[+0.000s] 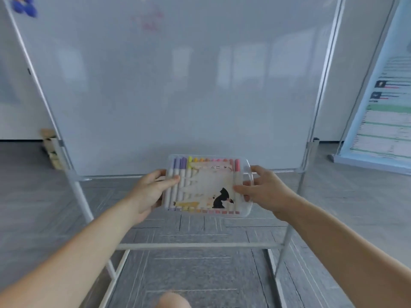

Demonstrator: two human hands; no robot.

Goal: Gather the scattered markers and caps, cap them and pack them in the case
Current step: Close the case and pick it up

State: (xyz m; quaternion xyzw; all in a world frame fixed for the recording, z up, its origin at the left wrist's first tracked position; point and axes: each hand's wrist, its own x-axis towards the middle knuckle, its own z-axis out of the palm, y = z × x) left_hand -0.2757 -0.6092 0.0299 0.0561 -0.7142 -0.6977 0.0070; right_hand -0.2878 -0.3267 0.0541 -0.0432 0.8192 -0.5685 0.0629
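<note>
At the far upper left, blue magnets (24, 6) cling to the corner of a whiteboard (178, 85), which stands on a white metal frame (195, 246) and bears faint pink marks near its top. Low on the left, behind the frame's leg, a blurred cardboard object (50, 147) sits on the grey carpet-tile floor (200, 276).

The left grip (151, 192) holds the left edge of a clear plastic marker case (244, 210), with the thumb (175, 177) pressed on the case's front face and the other fingers curled behind it. The case is held in the air, in front of the whiteboard's lower edge and above the floor, tilted up toward the camera. Inside it the markers (189, 174) lie side by side in one row, with caps on: purple at the left, then yellow, orange, pink and red at the right. A label card with a black cat (221, 197) covers much of the row.

The right grip (264, 190) holds the case's right edge, thumb on the front face beside the red marker and fingers wrapped over the rim.

Further right, a printed banner (382, 107) leans near the wall.
</note>
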